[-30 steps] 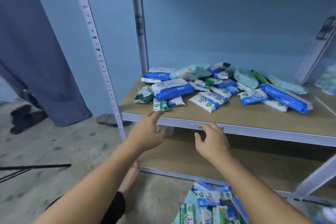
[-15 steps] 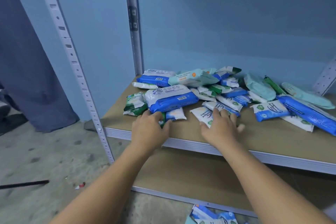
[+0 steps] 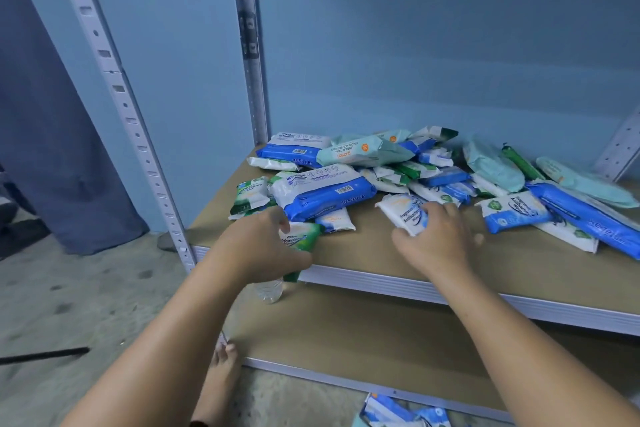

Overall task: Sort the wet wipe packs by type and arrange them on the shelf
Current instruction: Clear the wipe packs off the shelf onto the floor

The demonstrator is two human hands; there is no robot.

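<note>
**Each hand is gripping one small pack**

A small green pack [image 3: 303, 236] is sitting in the left hand [image 3: 259, 250], fingers curling round it at the shelf [image 3: 374, 256] edge, its long axis running away from the person. A blue-and-white pack [image 3: 401, 210] is lying slantwise between the right hand's [image 3: 436, 243] thumb and curled fingers. The unsorted pile [image 3: 436, 180] is lying just beyond both hands, spreading mostly past the right one.

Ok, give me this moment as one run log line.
phase: picking from mixed pile | left hand: grips green pack at shelf front edge | right hand: grips blue-and-white pack | sorting: not yet done
</note>
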